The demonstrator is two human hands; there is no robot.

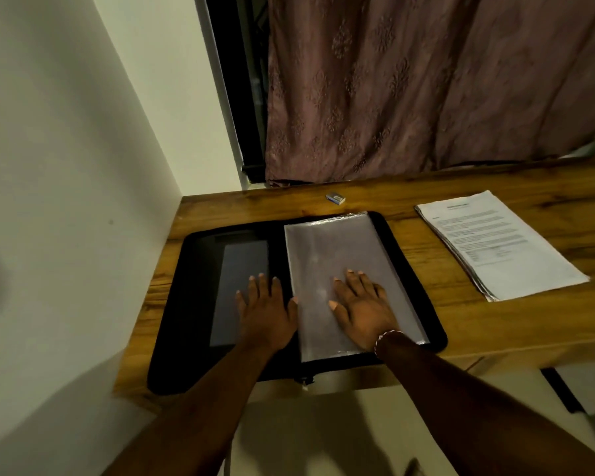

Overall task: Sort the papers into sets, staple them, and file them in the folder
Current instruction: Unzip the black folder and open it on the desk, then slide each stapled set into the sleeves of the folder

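Note:
A black zip folder (200, 359) lies open on the wooden desk (461, 324). Its right half carries a stack of clear plastic sleeves (334, 249); its left half has a grey inner pocket (241, 266). My left hand (267, 309) lies flat with straight fingers on the left half, over the grey pocket. My right hand (361, 304) presses flat on the plastic sleeves. A stack of printed white papers (516, 249) rests on the desk to the right of the folder, untouched. No stapler shows; a small box (335, 197) sits behind the folder.
A white wall (66, 201) borders the desk's left side. A patterned pink curtain (426, 80) hangs behind the desk, beside a dark window frame (241, 97). The desk's front edge runs just under the folder.

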